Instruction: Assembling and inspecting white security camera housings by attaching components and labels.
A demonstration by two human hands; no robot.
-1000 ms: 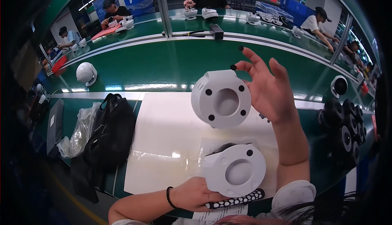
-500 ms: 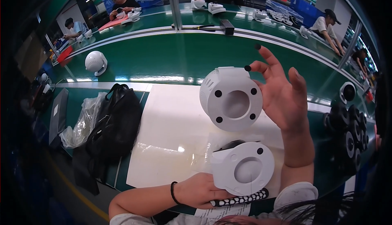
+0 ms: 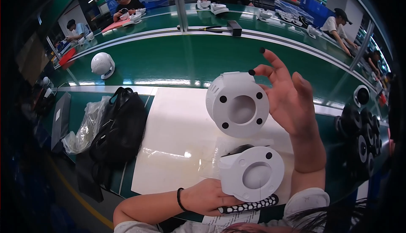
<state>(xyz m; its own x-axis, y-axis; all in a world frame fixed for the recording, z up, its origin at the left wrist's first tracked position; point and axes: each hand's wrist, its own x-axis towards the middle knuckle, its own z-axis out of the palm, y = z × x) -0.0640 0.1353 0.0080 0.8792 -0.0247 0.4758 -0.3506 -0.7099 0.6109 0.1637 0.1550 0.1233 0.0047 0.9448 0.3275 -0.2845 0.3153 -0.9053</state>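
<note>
A white rounded device (image 3: 215, 93) lies with its ring-shaped base toward me, black round pads on the base. Beside it my right hand (image 3: 292, 95) is raised with fingers spread, a small black round pad (image 3: 252, 72) stuck on one fingertip and another pad (image 3: 262, 50) on a second. Nearer me sits a second white device (image 3: 226, 180), its base bearing one black pad and bare round recesses. My left hand (image 3: 207, 197) lies against its lower edge, fingers partly hidden, closed on a black strip with white round spots (image 3: 249, 206).
A white board (image 3: 165, 140) lies under the devices. To the left are a black bag (image 3: 122, 127) and clear plastic (image 3: 91, 125); to the right, black round parts (image 3: 357, 125). One white device (image 3: 102, 65) sits on the green belt (image 3: 169, 59). Several people work beyond.
My right hand has shifted slightly left, with the farther device's base. The device on the near belt has moved a little right, and those on the far belt a little left.
</note>
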